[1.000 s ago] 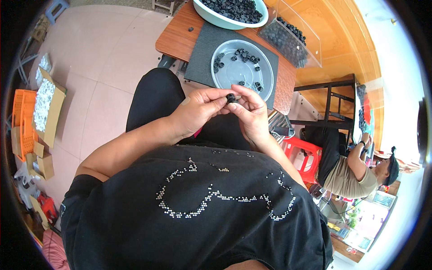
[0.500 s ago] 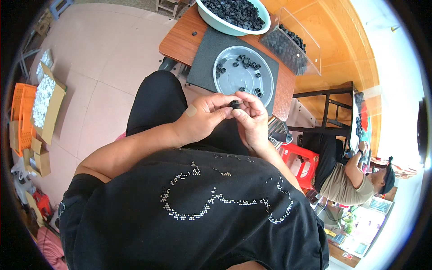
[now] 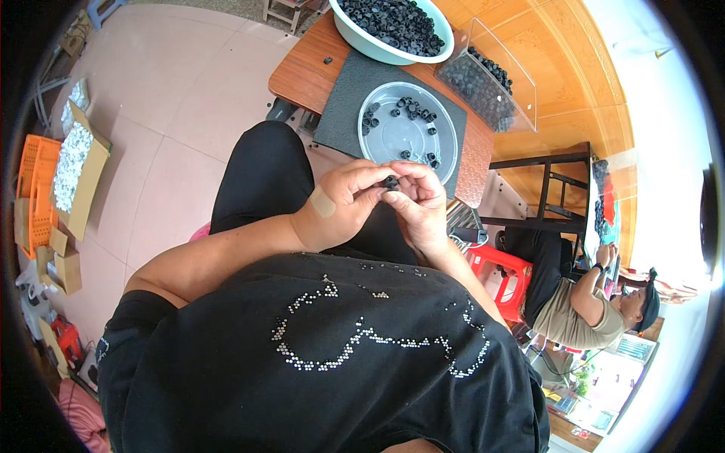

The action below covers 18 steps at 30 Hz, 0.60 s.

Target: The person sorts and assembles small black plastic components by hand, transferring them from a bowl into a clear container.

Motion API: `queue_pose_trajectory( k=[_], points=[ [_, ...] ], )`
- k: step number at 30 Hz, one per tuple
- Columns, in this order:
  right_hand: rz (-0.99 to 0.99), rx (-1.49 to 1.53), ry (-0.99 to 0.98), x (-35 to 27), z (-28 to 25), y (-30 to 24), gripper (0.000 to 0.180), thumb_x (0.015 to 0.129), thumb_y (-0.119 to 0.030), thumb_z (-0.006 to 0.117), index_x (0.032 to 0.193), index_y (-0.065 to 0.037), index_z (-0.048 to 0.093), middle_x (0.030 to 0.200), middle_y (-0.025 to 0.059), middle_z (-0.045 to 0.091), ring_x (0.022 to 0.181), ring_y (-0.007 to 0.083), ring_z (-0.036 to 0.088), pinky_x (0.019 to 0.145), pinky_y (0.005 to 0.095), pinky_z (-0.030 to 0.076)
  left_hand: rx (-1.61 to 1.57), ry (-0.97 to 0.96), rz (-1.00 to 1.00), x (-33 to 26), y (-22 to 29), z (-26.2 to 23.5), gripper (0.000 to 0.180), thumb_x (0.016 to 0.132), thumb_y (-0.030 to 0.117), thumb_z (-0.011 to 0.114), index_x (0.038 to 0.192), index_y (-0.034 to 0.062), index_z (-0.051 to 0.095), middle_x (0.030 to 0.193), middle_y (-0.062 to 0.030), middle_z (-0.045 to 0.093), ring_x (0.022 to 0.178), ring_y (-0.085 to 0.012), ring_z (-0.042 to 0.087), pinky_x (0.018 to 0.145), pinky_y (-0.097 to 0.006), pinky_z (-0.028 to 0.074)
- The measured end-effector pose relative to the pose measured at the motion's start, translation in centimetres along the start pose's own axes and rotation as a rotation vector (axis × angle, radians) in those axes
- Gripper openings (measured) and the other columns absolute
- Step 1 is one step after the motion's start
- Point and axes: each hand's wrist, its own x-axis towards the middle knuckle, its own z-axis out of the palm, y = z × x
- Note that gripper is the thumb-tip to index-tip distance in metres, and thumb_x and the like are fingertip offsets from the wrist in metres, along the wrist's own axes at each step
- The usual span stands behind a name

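Note:
Between the fingertips of both hands is a small round black part point(image 3: 390, 183), too small to tell its exact kind. My left hand point(image 3: 341, 202), with a tan plaster on its back, pinches it from the left. My right hand point(image 3: 420, 202) closes on the same part from the right. Both are held over my lap, just short of the table. Beyond them, a shallow clear round tray point(image 3: 408, 140) rests on a dark mat point(image 3: 340, 121) and holds several similar black parts point(image 3: 414, 111).
A pale green basin point(image 3: 381, 50) heaped with black parts stands at the table's far side. Right of it is a clear box point(image 3: 521, 106) of such parts. One loose piece point(image 3: 328, 60) lies on the brown table point(image 3: 298, 72). At right a person point(image 3: 578, 309) sits by a red stool point(image 3: 502, 279).
Both hands have dipped slightly toward me, and the fingers have shifted around the black part. It remains pinched between them. The tray's contents look the same.

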Motion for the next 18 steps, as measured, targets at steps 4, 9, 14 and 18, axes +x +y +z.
queue_pose_trajectory(
  k=[4, 9, 14, 18],
  points=[
    [-0.053, -0.037, -0.043, 0.32, 0.22, -0.23, 0.039, 0.078, 0.013, 0.064, 0.113, -0.002, 0.055, 0.116, 0.0078, 0.054, 0.112, 0.0165, 0.051, 0.092, 0.0295, 0.046, 0.129, 0.019, 0.084, 0.03, -0.46, -0.05, 0.024, 0.082, -0.004, 0.059, 0.105, 0.0003, 0.061, 0.091, -0.0130, 0.062, 0.080, -0.0249, 0.062, 0.070, -0.031, 0.049],
    [0.021, 0.041, -0.006, 0.17, 0.62, -0.65, 0.038, 0.078, 0.014, 0.062, 0.112, -0.002, 0.053, 0.115, 0.0074, 0.054, 0.111, 0.0162, 0.052, 0.091, 0.0292, 0.046, 0.125, -0.003, 0.089, 0.31, -0.01, -0.16, 0.025, 0.081, -0.005, 0.058, 0.105, 0.0006, 0.061, 0.091, -0.0128, 0.062, 0.080, -0.0245, 0.062, 0.070, -0.031, 0.049],
    [0.065, 0.098, 0.011, 0.15, 0.80, -0.74, 0.038, 0.079, 0.013, 0.062, 0.112, -0.002, 0.052, 0.113, 0.0067, 0.054, 0.108, 0.0149, 0.053, 0.089, 0.0269, 0.047, 0.112, -0.011, 0.097, 0.43, 0.13, -0.20, 0.026, 0.081, -0.006, 0.057, 0.105, 0.0005, 0.060, 0.091, -0.0129, 0.062, 0.080, -0.0244, 0.062, 0.070, -0.031, 0.049],
    [0.047, 0.104, 0.011, 0.13, 0.89, -0.90, 0.037, 0.079, 0.011, 0.063, 0.112, -0.001, 0.052, 0.110, 0.0063, 0.055, 0.105, 0.0138, 0.054, 0.086, 0.0258, 0.048, 0.092, -0.035, 0.070, 0.43, 0.30, -0.27, 0.025, 0.080, -0.006, 0.058, 0.105, -0.0003, 0.060, 0.092, -0.0130, 0.062, 0.081, -0.0252, 0.062, 0.071, -0.031, 0.049]
  ],
)
